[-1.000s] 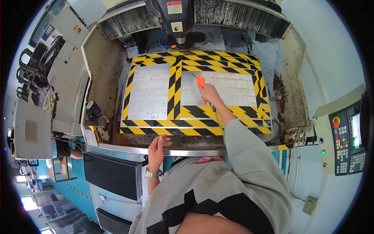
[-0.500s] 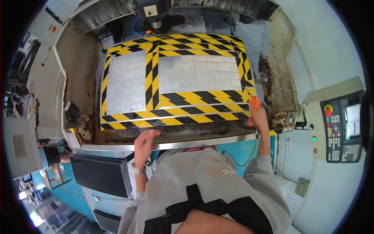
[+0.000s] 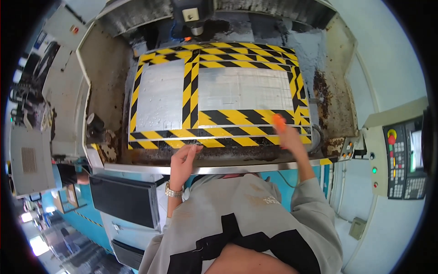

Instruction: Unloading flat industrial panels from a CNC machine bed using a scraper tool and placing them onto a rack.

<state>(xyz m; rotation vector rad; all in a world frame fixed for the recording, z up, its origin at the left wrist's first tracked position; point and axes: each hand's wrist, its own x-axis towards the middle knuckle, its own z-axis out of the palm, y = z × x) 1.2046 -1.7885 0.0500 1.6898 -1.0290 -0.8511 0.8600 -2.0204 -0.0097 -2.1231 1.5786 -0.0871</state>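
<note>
My right hand (image 3: 288, 137) is closed around a small orange tool (image 3: 278, 121) and hovers over the front right part of a flat metal plate (image 3: 242, 89) edged with black-and-yellow striped tape. My left hand (image 3: 183, 160), a watch on its wrist, rests with curled fingers on the steel front rail (image 3: 137, 168) of the machine bed, just below the plate's front edge. It holds nothing that I can see. The plate lies inside a dirty machine enclosure under a spindle head (image 3: 196, 20).
A control panel (image 3: 406, 157) with buttons and a red knob stands at the right. Rusty chips (image 3: 326, 91) cover the bed right of the plate. Small parts lie at the left wall (image 3: 96, 128). A black monitor (image 3: 123, 201) sits below the rail.
My right hand with the orange tool has moved from the plate's middle to its front right edge. My head view has shifted. The left hand stays on the rail.
</note>
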